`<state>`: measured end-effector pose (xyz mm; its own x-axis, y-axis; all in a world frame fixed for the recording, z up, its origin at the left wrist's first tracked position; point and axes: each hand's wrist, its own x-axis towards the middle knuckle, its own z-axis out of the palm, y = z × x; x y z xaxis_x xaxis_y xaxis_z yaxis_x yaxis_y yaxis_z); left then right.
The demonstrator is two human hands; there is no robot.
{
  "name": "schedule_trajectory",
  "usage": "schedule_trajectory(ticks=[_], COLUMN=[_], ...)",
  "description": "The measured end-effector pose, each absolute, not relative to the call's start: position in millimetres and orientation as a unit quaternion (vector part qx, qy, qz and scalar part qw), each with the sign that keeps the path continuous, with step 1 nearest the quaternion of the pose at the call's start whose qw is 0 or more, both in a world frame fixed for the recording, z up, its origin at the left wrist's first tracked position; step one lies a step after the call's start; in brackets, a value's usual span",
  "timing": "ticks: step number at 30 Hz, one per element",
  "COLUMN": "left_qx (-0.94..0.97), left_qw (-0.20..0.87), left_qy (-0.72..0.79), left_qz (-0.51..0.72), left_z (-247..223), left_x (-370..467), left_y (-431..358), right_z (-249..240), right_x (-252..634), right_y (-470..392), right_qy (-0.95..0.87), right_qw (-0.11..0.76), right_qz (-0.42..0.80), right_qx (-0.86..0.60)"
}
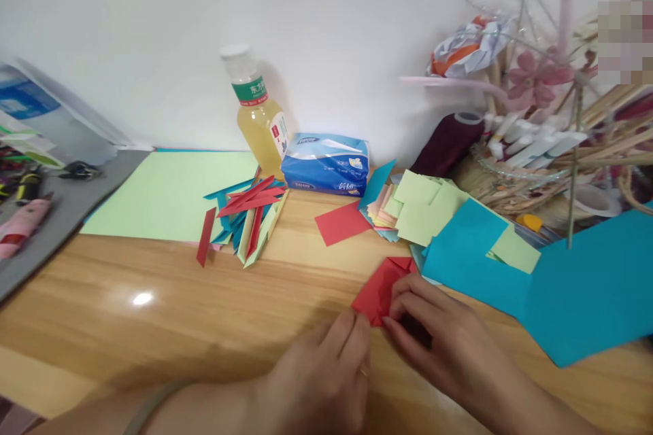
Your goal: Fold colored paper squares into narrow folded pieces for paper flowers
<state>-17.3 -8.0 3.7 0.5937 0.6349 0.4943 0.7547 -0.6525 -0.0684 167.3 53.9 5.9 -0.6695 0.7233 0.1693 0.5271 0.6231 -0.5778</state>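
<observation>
A red sheet of paper (pixel 376 291), partly folded, lies on the wooden table between my hands. My left hand (pixel 331 360) is closed at its lower left corner, fingers pinched together on the edge. At the right side of the same sheet, my right hand (pixel 433 316) curls over it, thumb and fingers on the paper. Another red paper piece (pixel 344 223) rests flat just beyond. To its right sits a stack of small pale green papers (pixel 428 207). A heap of folded red, blue and green paper strips (pixel 252 214) is farther left.
Behind stand a bottle of yellow drink (pixel 260 119) and a blue tissue pack (pixel 326 164). Large green sheets (pixel 163 194) lie left, near a grey mat (pixel 109 200) with tools. Blue sheets (pixel 586 292) and a basket (pixel 510 180) of sticks occupy the right.
</observation>
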Motion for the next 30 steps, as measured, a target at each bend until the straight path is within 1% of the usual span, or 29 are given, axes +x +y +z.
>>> schedule_trajectory(ticks=[4,9,15,20,23,30], left_qx=[-0.872,-0.870,-0.880,-0.895,-0.894,-0.900], left_qw=[0.129,0.115,0.085,0.043,0.032,0.009], left_qy=[-0.401,-0.408,-0.410,-0.417,-0.424,-0.420], left_qz=[-0.249,-0.252,-0.223,-0.150,-0.140,-0.117], left_z=[6.9,10.7,6.2,1.5,3.2,9.0], left_x=[-17.8,-18.8,-16.4,-15.9,-15.9,-18.4], left_y=[-6.0,-2.0,-1.6,-4.4,-3.8,-3.6], right_z=[5.7,3.1,2.8,2.7,1.8,4.6], right_x=[167.1,168.0,166.8,165.6,165.3,165.3], right_y=[54.6,54.0,53.9,51.0,48.5,47.8], right_qy=[-0.879,-0.878,-0.876,-0.879,-0.878,-0.886], right_qw=[0.199,0.198,0.200,0.185,0.188,0.198], right_qz=[0.246,0.247,0.249,0.226,0.213,0.135], right_qx=[-0.357,-0.358,-0.360,-0.376,-0.385,-0.397])
